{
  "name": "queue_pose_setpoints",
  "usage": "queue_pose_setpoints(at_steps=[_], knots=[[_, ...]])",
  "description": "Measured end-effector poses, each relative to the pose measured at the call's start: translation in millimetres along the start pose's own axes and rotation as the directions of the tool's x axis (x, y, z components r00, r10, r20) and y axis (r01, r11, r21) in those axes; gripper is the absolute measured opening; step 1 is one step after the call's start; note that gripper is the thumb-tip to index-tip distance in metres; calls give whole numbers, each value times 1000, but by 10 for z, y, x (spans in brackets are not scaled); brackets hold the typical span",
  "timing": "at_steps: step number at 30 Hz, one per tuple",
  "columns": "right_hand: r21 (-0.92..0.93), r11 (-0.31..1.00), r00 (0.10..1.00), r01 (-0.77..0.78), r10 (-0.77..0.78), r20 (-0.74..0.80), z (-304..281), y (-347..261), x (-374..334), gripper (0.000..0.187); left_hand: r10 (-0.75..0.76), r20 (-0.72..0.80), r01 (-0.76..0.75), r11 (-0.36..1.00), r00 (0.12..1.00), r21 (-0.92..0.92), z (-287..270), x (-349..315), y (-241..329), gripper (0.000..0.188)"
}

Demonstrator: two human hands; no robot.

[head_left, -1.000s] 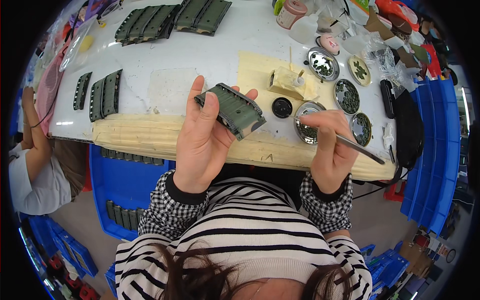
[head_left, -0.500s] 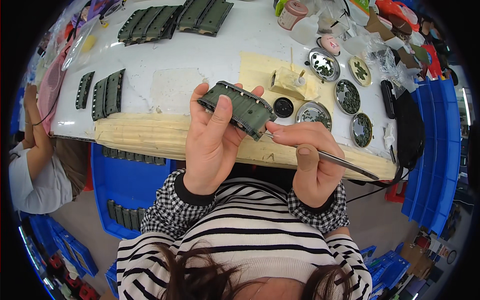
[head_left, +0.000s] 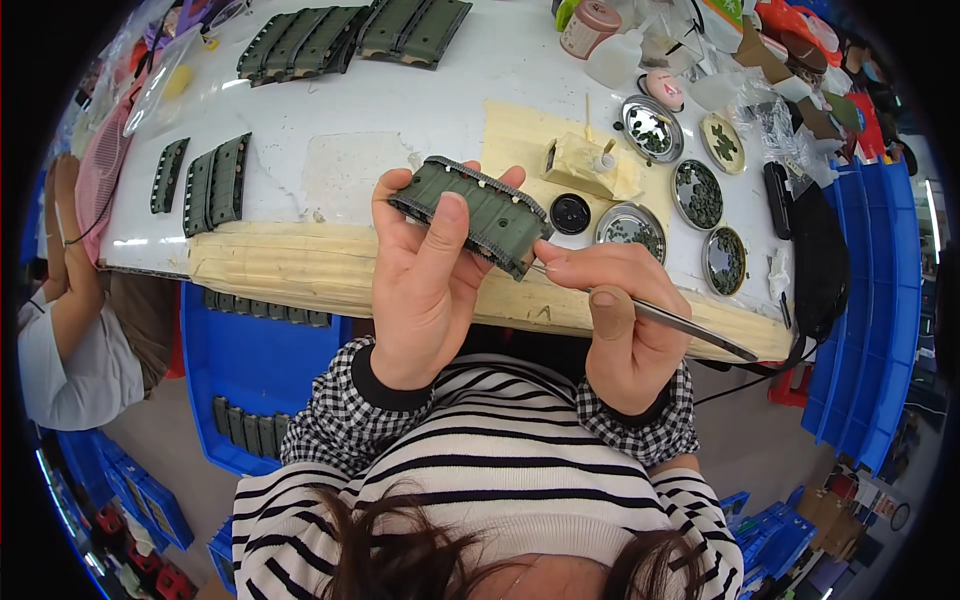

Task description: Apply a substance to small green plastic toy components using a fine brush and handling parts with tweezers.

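Note:
Above the table's front edge, my left hand (head_left: 420,270) grips a dark green model part (head_left: 480,215), a ribbed piece with chain-like edging along its long sides. The thumb presses on its face and the fingers wrap behind. My right hand (head_left: 630,310) is closed around metal tweezers (head_left: 690,326). Their tips meet the near right corner of the green part; whether a small piece sits between them is too small to tell. Similar green parts (head_left: 217,186) lie to the left on the table, and larger ones (head_left: 305,42) at the back.
Round dishes (head_left: 697,194) with small green pieces stand at the right, beside a tape-covered block (head_left: 590,168) and a black round cap (head_left: 569,214). A blue tray (head_left: 235,365) with more green parts is below the table on the left. Another person's arm (head_left: 75,240) shows at far left.
The green part has shifted slightly left and up in my left hand's grip. The tweezers stay at its corner, and my right hand has barely moved.

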State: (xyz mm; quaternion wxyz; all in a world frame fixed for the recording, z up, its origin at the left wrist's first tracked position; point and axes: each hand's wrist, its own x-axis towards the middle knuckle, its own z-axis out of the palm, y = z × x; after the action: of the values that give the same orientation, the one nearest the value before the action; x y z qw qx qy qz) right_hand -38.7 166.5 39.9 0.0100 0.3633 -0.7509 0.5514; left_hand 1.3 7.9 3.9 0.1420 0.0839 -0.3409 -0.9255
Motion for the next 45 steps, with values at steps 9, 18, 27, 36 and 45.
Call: queue_pose_setpoints(at_steps=[9,18,27,36,45], knots=[[17,1000,1000,2,-2,-14,11,12,10,13,38,4,-38,999,999,33,6,-10,-11,36],[19,1000,1000,-5,5,-26,29,32,-8,13,55,-6,-55,998,998,40,14,-13,-31,34],[-26,999,999,36,-36,5,24,7,-40,13,53,21,-53,999,998,0,-4,-4,-45,31],[118,971,979,206,-203,-38,-68,70,-156,26,-202,157,250,875,967,-414,-130,125,-7,30],[10,960,941,281,-274,-197,-9,129,-203,35,-378,-10,321,801,926,-505,20,293,124,52]])
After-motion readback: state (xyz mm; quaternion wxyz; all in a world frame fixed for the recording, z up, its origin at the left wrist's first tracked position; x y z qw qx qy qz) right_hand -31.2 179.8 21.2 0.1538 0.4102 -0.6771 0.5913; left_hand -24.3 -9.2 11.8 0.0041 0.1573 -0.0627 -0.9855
